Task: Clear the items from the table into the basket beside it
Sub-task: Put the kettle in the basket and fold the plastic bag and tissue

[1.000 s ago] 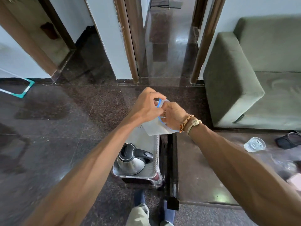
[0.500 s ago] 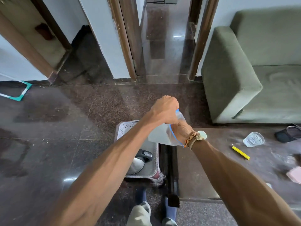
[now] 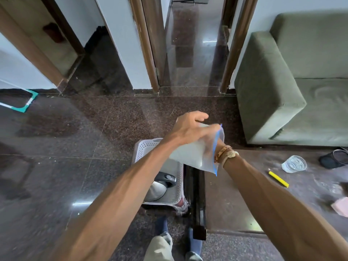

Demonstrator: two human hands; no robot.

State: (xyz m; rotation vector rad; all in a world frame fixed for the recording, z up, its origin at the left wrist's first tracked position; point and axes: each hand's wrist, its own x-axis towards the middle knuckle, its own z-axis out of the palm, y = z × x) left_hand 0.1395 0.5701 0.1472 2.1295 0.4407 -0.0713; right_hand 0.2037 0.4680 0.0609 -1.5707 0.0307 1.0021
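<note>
Grip first: our left hand (image 3: pixel 189 129) is curled over the top of the bag (image 3: pixel 192 157), fingers closed on the plastic near its blue seal. Our right hand (image 3: pixel 210 145) sits behind the bag, a dim shape through the film with only the banded wrist clear, so we cannot tell how its fingers lie. The bag hangs tilted between the two, above the far right corner of the basket (image 3: pixel 144 147) and the table's left edge, touching neither as far as we can see.

A second ago both hands pinched at the seal over the basket's far end. Now the left hand has come over the top and the bag has tipped toward the table side. We judge the sealing done or nearly so, with the drop into the basket next.

Nearer us, the kettle (image 3: pixel 160 188) already lies in the basket. To the right, on the table (image 3: pixel 231 204), a glass (image 3: pixel 294 163) and a pencil (image 3: pixel 278 178) wait, well apart from our hands, so the clearing looks only partly done.
</note>
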